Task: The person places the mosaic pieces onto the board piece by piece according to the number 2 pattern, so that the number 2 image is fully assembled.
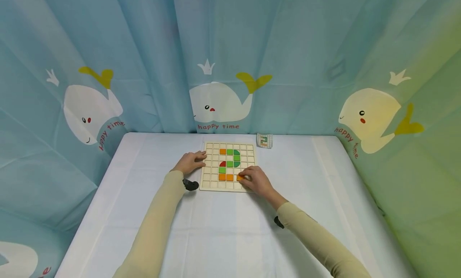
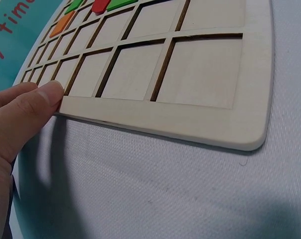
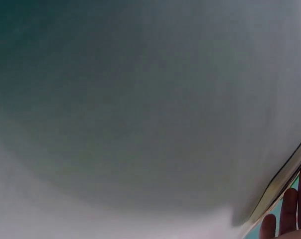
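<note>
A wooden grid board (image 1: pixel 248 185) lies on the table. On it a curved figure is laid from colored tiles: orange tiles (image 1: pixel 222 177) in the bottom row and top left, several green tiles (image 1: pixel 229 164) and a red quarter-round tile (image 1: pixel 223 164). My left hand (image 1: pixel 189 162) rests on the board's left edge, its thumb (image 2: pixel 53 93) on the rim in the left wrist view. With thumb and fingertips my right hand (image 1: pixel 256 179) pinches an orange tile (image 1: pixel 239 177) over the bottom row, right of the two laid there; the fingers partly cover it.
A small pattern card (image 1: pixel 264 141) with a similar colored figure lies past the board's far right corner. White cloth (image 1: pixel 223 230) covers the table. A blue curtain (image 1: pixel 306 69) with whale prints hangs behind and at the sides.
</note>
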`<state>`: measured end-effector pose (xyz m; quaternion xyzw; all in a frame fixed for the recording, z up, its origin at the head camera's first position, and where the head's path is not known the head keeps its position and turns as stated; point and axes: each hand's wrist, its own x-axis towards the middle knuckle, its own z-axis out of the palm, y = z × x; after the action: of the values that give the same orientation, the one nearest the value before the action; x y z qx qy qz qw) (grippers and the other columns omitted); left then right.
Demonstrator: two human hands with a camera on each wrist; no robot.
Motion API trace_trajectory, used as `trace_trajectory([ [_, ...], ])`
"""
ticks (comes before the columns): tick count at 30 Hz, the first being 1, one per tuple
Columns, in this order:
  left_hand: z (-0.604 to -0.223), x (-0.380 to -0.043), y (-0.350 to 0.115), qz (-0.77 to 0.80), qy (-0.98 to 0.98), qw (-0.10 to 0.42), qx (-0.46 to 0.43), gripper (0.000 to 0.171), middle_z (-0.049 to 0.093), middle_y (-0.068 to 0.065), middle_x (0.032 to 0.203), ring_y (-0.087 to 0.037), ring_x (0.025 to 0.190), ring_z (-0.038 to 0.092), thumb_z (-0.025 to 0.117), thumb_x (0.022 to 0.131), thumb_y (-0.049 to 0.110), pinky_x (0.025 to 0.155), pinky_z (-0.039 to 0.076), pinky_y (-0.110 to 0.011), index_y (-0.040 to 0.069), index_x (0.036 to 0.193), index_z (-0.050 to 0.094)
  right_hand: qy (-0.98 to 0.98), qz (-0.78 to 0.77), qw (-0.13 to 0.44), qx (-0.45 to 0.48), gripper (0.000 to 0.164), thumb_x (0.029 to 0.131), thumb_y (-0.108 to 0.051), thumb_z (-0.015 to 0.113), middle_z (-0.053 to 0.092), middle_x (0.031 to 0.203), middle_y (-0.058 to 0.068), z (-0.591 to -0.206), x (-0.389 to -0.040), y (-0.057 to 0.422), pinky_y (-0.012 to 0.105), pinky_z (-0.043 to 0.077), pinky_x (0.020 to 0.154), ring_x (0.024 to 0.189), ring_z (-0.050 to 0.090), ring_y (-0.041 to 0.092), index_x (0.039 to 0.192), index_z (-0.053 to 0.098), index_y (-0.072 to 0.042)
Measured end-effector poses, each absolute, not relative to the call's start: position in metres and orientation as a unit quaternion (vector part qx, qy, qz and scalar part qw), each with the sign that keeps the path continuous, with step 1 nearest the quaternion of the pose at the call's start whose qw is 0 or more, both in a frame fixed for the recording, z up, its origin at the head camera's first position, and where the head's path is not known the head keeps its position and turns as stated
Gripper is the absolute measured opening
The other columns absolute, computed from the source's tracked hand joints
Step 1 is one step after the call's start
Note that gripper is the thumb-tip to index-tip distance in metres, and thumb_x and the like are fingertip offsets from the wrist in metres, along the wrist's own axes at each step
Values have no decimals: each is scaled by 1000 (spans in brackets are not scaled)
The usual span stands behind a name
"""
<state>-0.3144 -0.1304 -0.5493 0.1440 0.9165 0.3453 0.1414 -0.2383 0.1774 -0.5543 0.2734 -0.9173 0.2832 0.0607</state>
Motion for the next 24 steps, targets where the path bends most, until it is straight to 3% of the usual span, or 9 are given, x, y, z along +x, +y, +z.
trace_trajectory([
  [6, -548, -314, -129, 351, 914, 145, 145, 48, 41, 3, 151, -20, 144, 30, 67, 94, 25, 120, 21, -41, 11, 139, 55, -904, 299, 85, 292, 21, 85, -11, 76, 69, 103, 13, -556, -236, 174, 46, 49, 81, 93, 59, 30, 103, 75, -1],
  [13, -549, -314, -126, 346, 916, 142, 146, 49, 41, 3, 151, -20, 144, 30, 67, 94, 26, 120, 21, -42, 11, 139, 55, -921, 291, 48, 253, 34, 82, -12, 79, 71, 109, 11, -552, -237, 172, 48, 49, 94, 103, 62, 31, 113, 72, -1],
  [24, -552, -314, -128, 354, 912, 138, 155, 49, 42, 1, 151, -21, 144, 30, 67, 94, 25, 120, 21, -43, 9, 139, 55, -927, 310, 1, 212, 32, 89, -15, 73, 69, 116, 11, -547, -240, 181, 46, 50, 97, 109, 61, 29, 118, 70, -2],
])
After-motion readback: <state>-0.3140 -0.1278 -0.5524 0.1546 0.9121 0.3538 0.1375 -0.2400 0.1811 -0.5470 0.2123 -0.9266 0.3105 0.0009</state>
